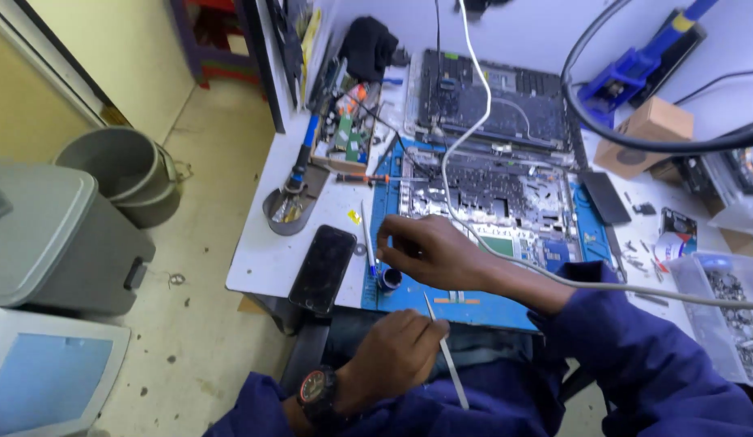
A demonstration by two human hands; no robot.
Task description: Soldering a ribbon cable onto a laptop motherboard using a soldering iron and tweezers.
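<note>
Nearest, left hand (396, 352) pinching slim tweezers (446, 356); right hand (429, 252) curled, fingertips over small dark jar (389, 280). Beyond both, opened laptop (489, 162), boards bared, not yet reassembled.

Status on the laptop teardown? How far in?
Done: laptop lies opened on the blue mat, board exposed, removed cover behind it. In hand: right hand reaches a small dark pot at the mat edge; left hand holds a thin metal tool. Left: nothing reassembled; loose parts lie beside it.
</note>
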